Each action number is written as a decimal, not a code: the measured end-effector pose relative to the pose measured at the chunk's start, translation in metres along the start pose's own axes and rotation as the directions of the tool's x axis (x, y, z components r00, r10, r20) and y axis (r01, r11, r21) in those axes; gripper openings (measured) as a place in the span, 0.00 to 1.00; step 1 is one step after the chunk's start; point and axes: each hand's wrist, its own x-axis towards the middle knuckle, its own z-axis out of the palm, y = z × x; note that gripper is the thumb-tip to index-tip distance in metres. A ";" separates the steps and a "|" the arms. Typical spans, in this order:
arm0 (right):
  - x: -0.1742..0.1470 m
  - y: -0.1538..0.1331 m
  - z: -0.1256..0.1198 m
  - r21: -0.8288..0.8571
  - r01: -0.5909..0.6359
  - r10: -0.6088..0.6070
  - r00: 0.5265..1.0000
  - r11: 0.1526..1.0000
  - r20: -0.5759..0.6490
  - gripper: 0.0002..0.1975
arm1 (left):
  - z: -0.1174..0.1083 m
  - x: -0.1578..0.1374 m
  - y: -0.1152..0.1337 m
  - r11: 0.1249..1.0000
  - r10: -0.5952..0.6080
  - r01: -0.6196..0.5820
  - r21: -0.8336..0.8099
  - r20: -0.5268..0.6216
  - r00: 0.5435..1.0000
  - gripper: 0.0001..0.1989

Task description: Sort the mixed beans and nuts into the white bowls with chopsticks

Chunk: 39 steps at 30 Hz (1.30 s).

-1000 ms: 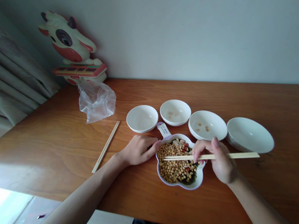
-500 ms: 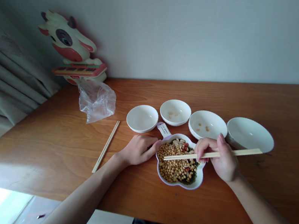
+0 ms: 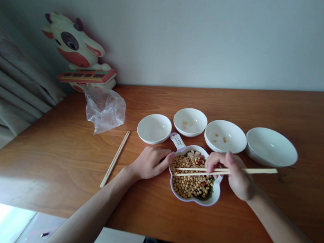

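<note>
My right hand [image 3: 233,176] is closed around a pair of wooden chopsticks [image 3: 253,170]. Their tips are slightly apart over soybeans [image 3: 183,188] in a white, flower-shaped dish [image 3: 215,195] with a lilac rim. The dish also holds peanuts [image 3: 194,155], some red pieces and small green beans. With fingers curled, my left hand [image 3: 152,163] grips the dish's left rim by the thumb. Behind the dish stand white bowls: one with a few peanuts [image 3: 188,132], one with a few soybeans [image 3: 222,147], a bare left one [image 3: 154,128] and a larger bare right one [image 3: 272,148].
A second pair of chopsticks [image 3: 115,158] lies on the wooden table [image 3: 58,162] left of my left hand. Behind it are a crumpled clear plastic bag [image 3: 106,112] and a cow toy with a keyboard [image 3: 78,55] against the wall. A curtain [image 3: 2,90] hangs at left.
My right hand has moved slightly left and lower over the dish. The chopstick tips, close together before, are now spread apart. My left hand has not moved.
</note>
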 end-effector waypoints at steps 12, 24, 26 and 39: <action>0.002 -0.004 0.004 0.030 -0.022 0.024 0.997 0.999 -0.074 0.37 | 0.000 0.000 -0.001 1.000 0.003 -0.003 0.009 0.002 1.000 0.26; 0.004 -0.001 0.002 0.169 -0.027 0.048 0.991 0.985 -0.122 0.37 | 0.000 0.000 0.001 1.000 0.020 -0.020 -0.001 -0.019 1.000 0.24; 0.005 -0.004 0.002 0.190 -0.025 0.049 0.991 0.981 -0.127 0.37 | 0.000 0.000 0.001 1.000 0.018 -0.018 -0.007 -0.015 1.000 0.24; 0.010 -0.013 -0.009 0.280 0.042 0.036 0.962 0.959 -0.269 0.37 | -0.001 0.000 0.001 1.000 0.010 -0.010 -0.016 0.008 1.000 0.24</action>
